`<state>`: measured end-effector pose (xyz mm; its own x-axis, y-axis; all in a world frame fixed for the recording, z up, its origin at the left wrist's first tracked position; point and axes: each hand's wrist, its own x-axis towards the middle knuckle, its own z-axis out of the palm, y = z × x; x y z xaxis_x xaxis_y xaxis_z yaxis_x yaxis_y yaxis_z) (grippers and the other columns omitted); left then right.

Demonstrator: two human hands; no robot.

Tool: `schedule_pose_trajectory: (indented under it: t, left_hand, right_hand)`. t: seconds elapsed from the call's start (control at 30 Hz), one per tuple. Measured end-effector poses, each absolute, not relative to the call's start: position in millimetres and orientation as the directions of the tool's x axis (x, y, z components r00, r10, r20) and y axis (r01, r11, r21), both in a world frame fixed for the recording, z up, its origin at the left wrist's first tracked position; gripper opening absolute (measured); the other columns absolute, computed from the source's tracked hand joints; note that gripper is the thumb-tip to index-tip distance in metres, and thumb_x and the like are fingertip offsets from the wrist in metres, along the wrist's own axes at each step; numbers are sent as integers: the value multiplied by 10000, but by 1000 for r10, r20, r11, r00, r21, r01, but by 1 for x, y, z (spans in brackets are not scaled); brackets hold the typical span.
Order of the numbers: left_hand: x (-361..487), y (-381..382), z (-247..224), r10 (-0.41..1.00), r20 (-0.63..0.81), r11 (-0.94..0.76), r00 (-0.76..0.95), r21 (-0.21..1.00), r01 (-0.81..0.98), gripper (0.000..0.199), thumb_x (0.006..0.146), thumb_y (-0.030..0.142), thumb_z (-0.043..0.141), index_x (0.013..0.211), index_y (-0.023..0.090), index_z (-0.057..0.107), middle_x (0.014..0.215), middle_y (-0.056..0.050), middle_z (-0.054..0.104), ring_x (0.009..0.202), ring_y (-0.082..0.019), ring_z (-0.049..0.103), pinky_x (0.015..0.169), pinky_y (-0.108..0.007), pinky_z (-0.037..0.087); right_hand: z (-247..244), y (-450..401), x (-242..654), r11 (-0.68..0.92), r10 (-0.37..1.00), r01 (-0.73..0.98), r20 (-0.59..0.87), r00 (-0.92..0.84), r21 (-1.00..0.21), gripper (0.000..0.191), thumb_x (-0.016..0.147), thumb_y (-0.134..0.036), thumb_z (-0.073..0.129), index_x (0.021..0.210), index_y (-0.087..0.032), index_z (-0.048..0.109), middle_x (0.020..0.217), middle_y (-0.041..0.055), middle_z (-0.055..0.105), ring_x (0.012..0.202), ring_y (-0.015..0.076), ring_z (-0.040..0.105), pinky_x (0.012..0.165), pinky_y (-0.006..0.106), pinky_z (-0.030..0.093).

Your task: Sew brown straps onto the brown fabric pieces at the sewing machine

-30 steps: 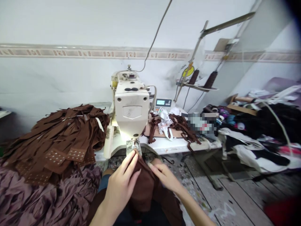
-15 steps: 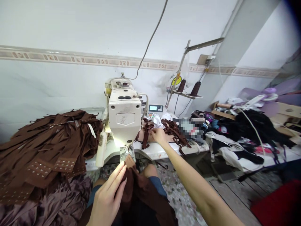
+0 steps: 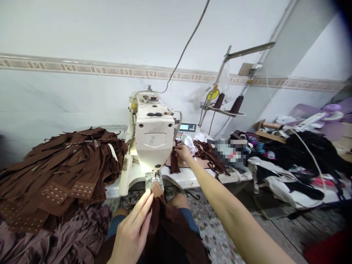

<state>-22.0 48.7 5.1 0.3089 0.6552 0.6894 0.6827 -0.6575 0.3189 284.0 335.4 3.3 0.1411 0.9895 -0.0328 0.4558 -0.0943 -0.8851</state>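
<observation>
The left hand (image 3: 134,223) is positioned in front of the sewing machine (image 3: 154,135), fingers side by side, with the fingertips in contact with the brown cloth (image 3: 157,190). Whether the thumb clamps the cloth against the fingers cannot be determined. The upper end of the cloth lies at the metal plate (image 3: 150,178) under the machine head; the remainder hangs down over the lap. The right arm extends forward past the machine, and the right hand (image 3: 183,152) is located at the brown strips (image 3: 205,148) on the white table (image 3: 187,176). Its fingers are drawn together at one strip, but a closed grip on it cannot be confirmed. White fabric (image 3: 189,143) lies just beside this hand, with the control box (image 3: 187,127) behind. A large pile of brown pieces (image 3: 79,157) is located left of the machine.
</observation>
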Motion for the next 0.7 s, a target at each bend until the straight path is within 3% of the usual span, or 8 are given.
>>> schedule_pose_trajectory:
  t: [0.13, 0.23, 0.33, 0.43, 0.57, 0.63, 0.7]
  left_hand:
    - [-24, 49, 4, 666, 670, -656, 328, 317, 685, 598, 1071, 141, 544, 1644, 293, 460, 1607, -53, 603, 1418, -214, 637, 1180, -276, 517]
    - [-24, 49, 4, 659, 677, -651, 329, 294, 700, 597, 1079, 151, 544, 1652, 289, 447, 1594, -60, 615, 1402, -211, 654, 1165, -289, 535]
    - [-23, 48, 10, 642, 695, -648, 323, 267, 713, 582, 1077, 161, 556, 1639, 286, 473, 1563, -67, 644, 1354, -222, 685, 1117, -308, 573]
    - [-21, 42, 21, 621, 732, -640, 280, 268, 720, 560, 1056, 145, 589, 1590, 307, 549, 1503, -53, 690, 1319, -243, 693, 1120, -356, 578]
    - [-8, 22, 29, 632, 754, -641, 179, 378, 668, 546, 1012, 88, 643, 1504, 324, 635, 1369, -63, 748, 1254, -247, 713, 1112, -364, 585]
    - [5, 11, 25, 701, 681, -649, 212, 484, 587, 531, 1028, 129, 637, 1519, 328, 612, 1407, -90, 721, 1244, -249, 726, 1051, -334, 621]
    - [21, 2, 16, 766, 572, -633, 293, 590, 501, 585, 1053, 214, 624, 1614, 330, 502, 1537, -123, 640, 1298, -269, 710, 1046, -337, 627]
  right_hand:
    - [11, 329, 292, -68, 982, 243, -21, 189, -968, 305, 1070, -370, 693, 1289, -159, 676, 1200, 84, 722, 950, 213, 737, 812, 388, 653]
    - [27, 312, 302, -1, 986, 104, 16, 169, -995, 291, 1048, -402, 711, 1194, -151, 695, 1046, 60, 747, 791, 161, 713, 672, 287, 608]
    - [49, 281, 311, 67, 994, -8, 66, 86, -998, 348, 913, -450, 835, 1092, -179, 709, 951, 45, 770, 769, 149, 712, 636, 235, 564]
    - [71, 235, 319, 65, 997, -64, 68, -40, -996, 447, 757, -485, 939, 1017, -200, 712, 848, 21, 769, 718, 165, 723, 647, 257, 581]
    - [90, 159, 312, -74, 949, 23, -77, -304, -997, 422, 789, -493, 917, 991, -183, 715, 819, 39, 807, 397, 92, 553, 381, 213, 405]
    - [90, 120, 298, -148, 848, 154, -206, -488, -977, 369, 873, -473, 848, 1054, -177, 723, 876, 60, 834, 405, 82, 566, 369, 183, 374]
    - [82, 85, 279, -232, 724, 271, -352, -594, -934, 303, 900, -424, 804, 1057, -173, 739, 785, 31, 809, 416, 82, 572, 391, 170, 410]
